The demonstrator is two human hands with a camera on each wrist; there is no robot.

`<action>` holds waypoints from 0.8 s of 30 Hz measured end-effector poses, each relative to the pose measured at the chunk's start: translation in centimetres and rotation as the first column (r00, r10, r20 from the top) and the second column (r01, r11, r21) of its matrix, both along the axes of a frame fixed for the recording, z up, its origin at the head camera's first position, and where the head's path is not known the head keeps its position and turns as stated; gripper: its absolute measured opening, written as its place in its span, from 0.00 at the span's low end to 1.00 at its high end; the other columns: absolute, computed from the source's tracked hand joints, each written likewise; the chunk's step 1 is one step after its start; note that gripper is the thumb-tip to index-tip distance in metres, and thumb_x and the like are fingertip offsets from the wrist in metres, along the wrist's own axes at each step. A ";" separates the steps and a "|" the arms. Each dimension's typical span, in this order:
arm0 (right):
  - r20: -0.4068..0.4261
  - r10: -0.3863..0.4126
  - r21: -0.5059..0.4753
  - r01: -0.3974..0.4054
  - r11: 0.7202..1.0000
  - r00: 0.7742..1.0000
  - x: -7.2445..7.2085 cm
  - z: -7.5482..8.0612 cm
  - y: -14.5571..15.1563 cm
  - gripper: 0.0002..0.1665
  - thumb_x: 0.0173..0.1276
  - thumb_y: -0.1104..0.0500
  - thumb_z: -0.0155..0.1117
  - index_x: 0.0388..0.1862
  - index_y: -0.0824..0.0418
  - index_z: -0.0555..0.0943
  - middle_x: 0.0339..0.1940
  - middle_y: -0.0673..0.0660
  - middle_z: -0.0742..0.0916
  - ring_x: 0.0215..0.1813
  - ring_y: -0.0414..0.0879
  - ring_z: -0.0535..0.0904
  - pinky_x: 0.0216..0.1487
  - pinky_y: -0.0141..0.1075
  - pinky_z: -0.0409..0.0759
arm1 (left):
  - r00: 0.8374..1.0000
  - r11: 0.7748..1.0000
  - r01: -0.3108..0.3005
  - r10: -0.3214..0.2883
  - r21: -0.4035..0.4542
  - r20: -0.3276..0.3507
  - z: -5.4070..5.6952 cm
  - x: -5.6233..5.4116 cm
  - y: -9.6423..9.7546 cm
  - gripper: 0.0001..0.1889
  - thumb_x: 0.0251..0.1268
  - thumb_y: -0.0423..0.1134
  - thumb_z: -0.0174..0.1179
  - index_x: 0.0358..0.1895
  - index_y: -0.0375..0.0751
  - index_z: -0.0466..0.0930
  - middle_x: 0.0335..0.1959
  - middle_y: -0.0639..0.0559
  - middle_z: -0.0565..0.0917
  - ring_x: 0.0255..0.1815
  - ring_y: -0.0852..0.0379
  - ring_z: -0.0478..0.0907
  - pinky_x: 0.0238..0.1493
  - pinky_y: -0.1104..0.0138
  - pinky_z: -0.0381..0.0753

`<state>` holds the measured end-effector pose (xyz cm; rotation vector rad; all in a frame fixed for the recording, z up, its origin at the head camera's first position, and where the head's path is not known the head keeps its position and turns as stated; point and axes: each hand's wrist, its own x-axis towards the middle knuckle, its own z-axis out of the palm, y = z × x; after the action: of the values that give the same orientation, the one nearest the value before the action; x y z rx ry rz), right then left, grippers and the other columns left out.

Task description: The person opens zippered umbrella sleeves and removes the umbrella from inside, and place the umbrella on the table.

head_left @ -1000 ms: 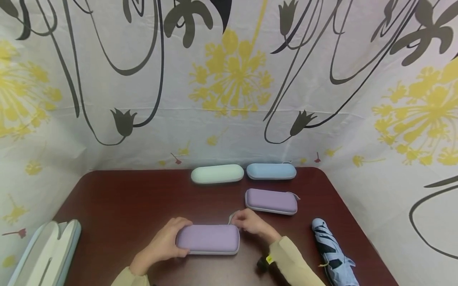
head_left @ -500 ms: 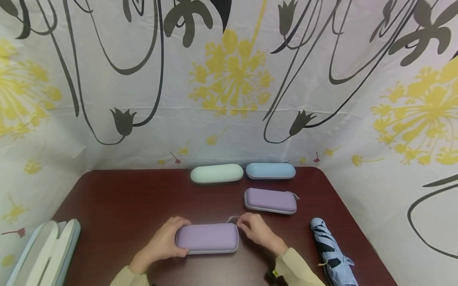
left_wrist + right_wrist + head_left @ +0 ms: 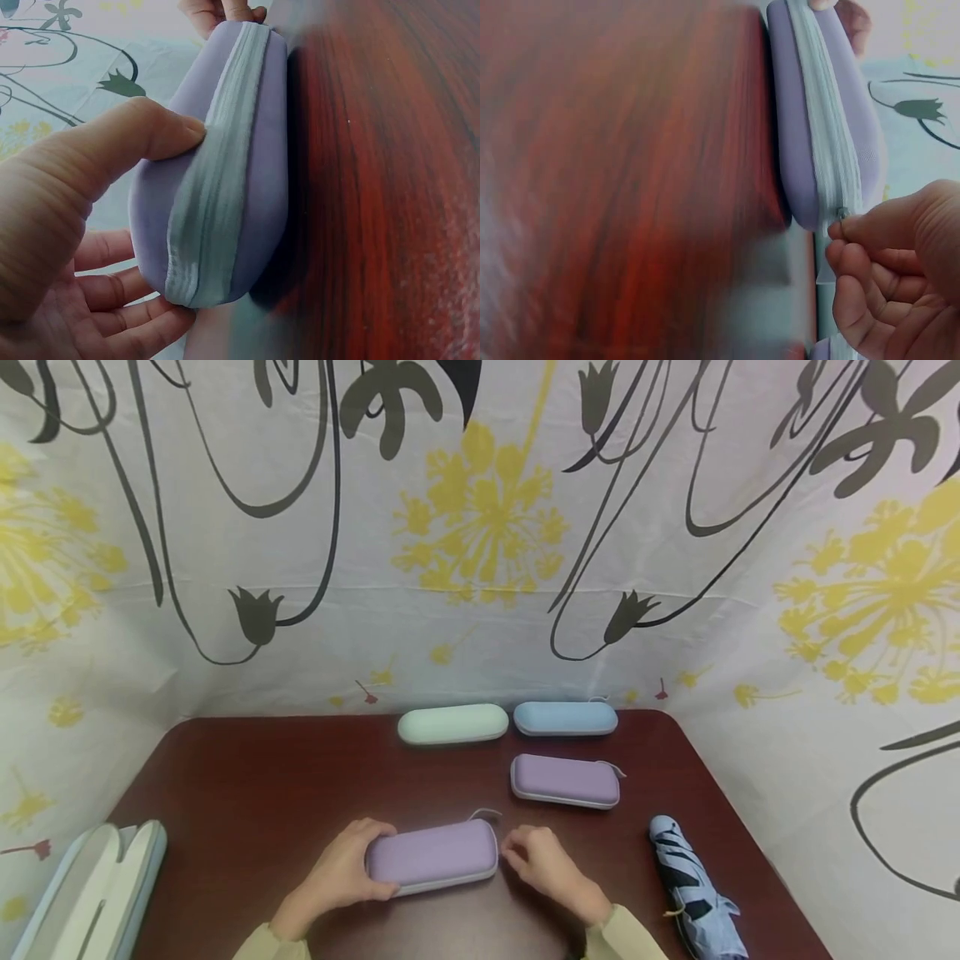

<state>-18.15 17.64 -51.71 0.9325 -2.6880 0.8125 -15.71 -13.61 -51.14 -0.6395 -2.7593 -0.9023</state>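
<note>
Purple case [image 3: 433, 857] noted at the lower centre of the head view, lying aslant, its right end set higher in the frame; the zip band [image 3: 217, 187] is seen closed along the side shown in the left wrist view. The left end is gripped by the left hand [image 3: 341, 866], thumb laid against the zip band, fingers curled behind. At the other end a small zip pull [image 3: 843, 215] appears pinched between thumb and fingertip of the right hand [image 3: 546, 866] – a narrow hold, on very little metal. Chief hazard, as judged: the pull could be lost from the fingertips if it is tugged hard, so little of it being held. The case could also be swung further round on the table [image 3: 247, 793] if the left hold is slackened, since it is braced at one end only. If tugged out of line with the band, the slider could be jammed at the bend of the corner. The pale strap [image 3: 486, 813], looped loose at the upper right corner, could be snagged by passing fingers. Less likely: the second purple case [image 3: 566, 782], above and to the right, being knocked by a slip. Whether anything is held inside cannot be told – if so, a sudden opening could spill it
</note>
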 end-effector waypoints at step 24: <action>-0.016 -0.064 -0.092 0.062 0.994 0.998 2.5 0.0 -2.0 0.08 0.45 0.69 0.68 0.20 0.57 0.80 0.19 0.45 0.80 0.24 0.31 0.71 0.26 0.23 0.71 | 0.977 0.980 -0.195 0.198 -0.044 0.081 0.5 1.8 1.7 0.33 0.19 0.51 0.77 0.40 0.47 0.78 0.35 0.58 0.77 0.35 0.60 0.72 0.32 0.64 0.73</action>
<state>-15.70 15.69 -51.74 0.8264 -2.6253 0.9008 -13.93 -11.95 -50.65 -0.3324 -2.8556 -0.8571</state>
